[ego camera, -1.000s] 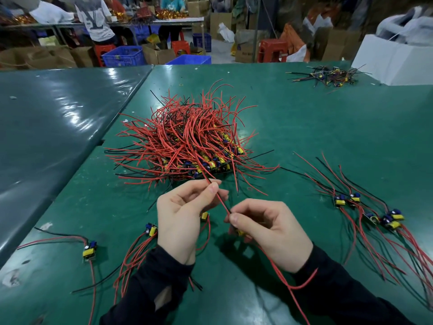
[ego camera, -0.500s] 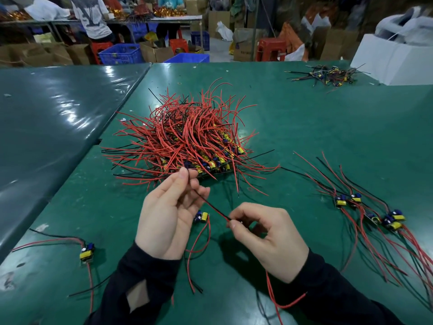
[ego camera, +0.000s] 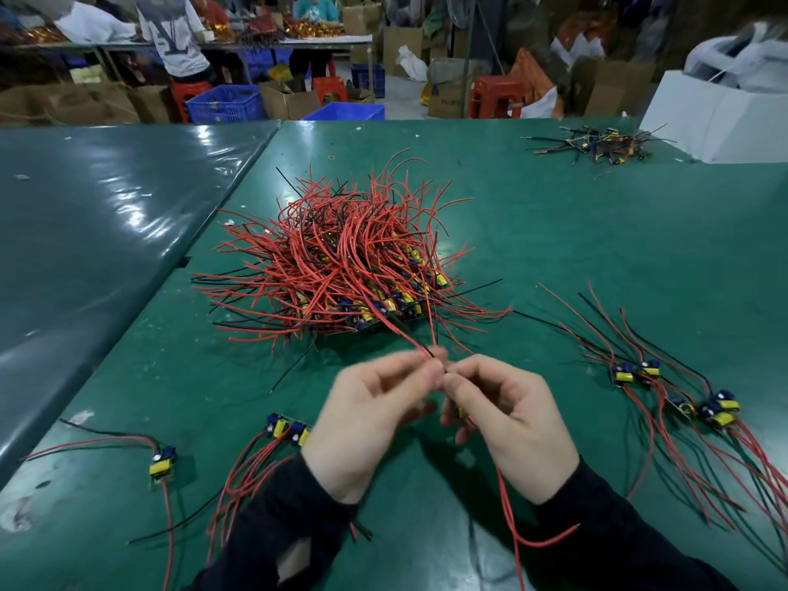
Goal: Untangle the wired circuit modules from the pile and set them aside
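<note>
pile [ego camera: 341, 270]: mostly red wires, some black, with yellow and blue parts
table [ego camera: 597, 249]: green, with a glossy darker grey-green sheet [ego camera: 85, 232] at left
sorted modules [ego camera: 682, 398]: yellow and blue, red and black leads
sleeves [ego camera: 290, 526]: black
crates [ego camera: 226, 103]: blue
stools [ego camera: 494, 96]: red, seemingly plastic

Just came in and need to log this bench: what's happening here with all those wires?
A person is sorting wired circuit modules on a green table. Both hands, the left hand and the right hand, pinch thin red and black wires leading from the big tangled pile. Freed modules lie in a right group and a left group.
</note>
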